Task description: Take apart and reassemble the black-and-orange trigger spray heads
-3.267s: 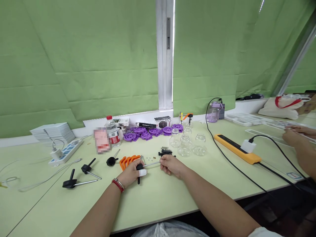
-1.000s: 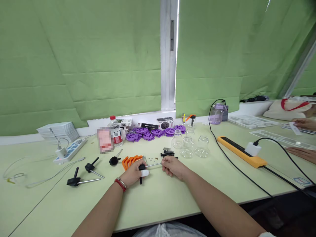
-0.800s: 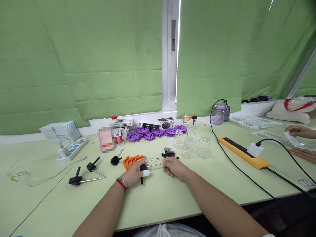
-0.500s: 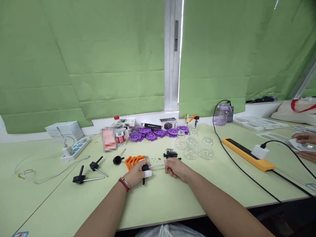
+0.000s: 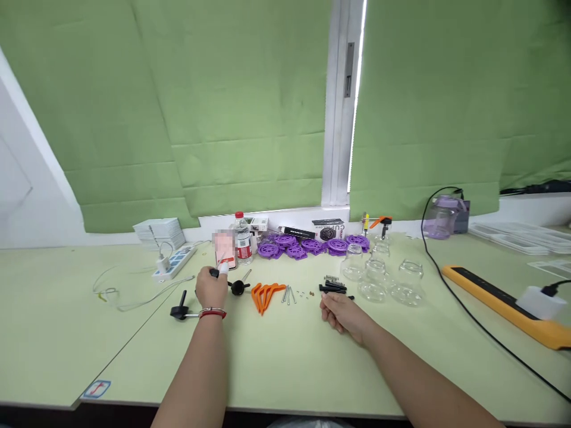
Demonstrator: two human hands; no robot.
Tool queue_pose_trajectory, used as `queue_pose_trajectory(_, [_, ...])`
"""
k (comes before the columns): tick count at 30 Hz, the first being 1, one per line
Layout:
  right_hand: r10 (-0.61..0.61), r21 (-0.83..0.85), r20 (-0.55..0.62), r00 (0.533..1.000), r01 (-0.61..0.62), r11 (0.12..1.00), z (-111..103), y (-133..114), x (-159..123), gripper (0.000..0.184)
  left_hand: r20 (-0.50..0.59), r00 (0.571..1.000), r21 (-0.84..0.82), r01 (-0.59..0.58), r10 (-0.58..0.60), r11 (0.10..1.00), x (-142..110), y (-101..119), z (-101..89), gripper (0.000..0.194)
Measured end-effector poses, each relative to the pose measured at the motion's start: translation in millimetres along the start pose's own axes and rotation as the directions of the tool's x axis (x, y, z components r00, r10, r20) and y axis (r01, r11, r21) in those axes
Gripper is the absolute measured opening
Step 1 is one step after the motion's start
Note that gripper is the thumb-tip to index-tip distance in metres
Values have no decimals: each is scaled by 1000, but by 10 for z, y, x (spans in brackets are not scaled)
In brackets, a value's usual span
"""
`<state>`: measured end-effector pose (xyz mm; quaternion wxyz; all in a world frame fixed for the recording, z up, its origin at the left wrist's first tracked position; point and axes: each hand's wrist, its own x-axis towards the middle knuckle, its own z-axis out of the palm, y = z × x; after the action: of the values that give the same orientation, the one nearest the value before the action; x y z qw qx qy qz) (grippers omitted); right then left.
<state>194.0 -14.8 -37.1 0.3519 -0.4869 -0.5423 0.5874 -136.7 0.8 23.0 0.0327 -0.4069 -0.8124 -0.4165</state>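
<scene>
My left hand (image 5: 212, 289) is closed around a black-headed part with a thin metal rod (image 5: 215, 272), over the left side of the table. Its fingers hide much of that part and another one beneath. Left of the wrist lies a similar black part with a rod (image 5: 179, 312); a third, a round black part (image 5: 238, 288), is just right of the hand. My right hand (image 5: 343, 315) has its fingers curled together beside a pile of black plastic pieces (image 5: 332, 288) and springs (image 5: 332, 278). What it pinches, if anything, is hidden.
Orange levers (image 5: 266, 294), metal bolts (image 5: 289, 295) and tiny hardware lie between my hands. Clear glass-like jars (image 5: 372, 282) stand right. Purple discs (image 5: 295, 251), a water bottle (image 5: 243, 241) and a phone (image 5: 225, 246) line the back. A yellow power strip (image 5: 499, 309) lies right.
My left hand has moved left with the black-headed part, away from my right hand. The right fingers have let go of the rod and stay near the black pieces. The view has turned left.
</scene>
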Motion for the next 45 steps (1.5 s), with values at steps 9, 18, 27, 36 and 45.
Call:
queue_pose_trajectory(9, [0, -3, 18, 1000, 0, 1000, -24, 27, 22, 35, 305, 951, 142, 12, -55, 990, 56, -211, 214, 27])
queue_pose_trajectory(18, [-4, 0, 27, 1000, 4, 1000, -1, 14, 5, 35, 358, 934, 258, -102, 3, 961, 50, -165, 172, 34])
queue_pose_trajectory(27, [3, -22, 17, 1000, -3, 1000, -1, 0, -4, 31, 343, 939, 502, -186, 2, 844, 507, -208, -160, 41])
queue_pose_trajectory(36, [-14, -60, 9, 1000, 15, 998, -3, -15, -23, 24, 519, 852, 490, -366, 72, 791, 649, -447, 49, 30])
queue_pose_trajectory(45, [-4, -56, -3, 1000, 4, 998, 10, -39, -14, 25, 227, 923, 248, -364, 311, 898, 366, 83, -527, 32])
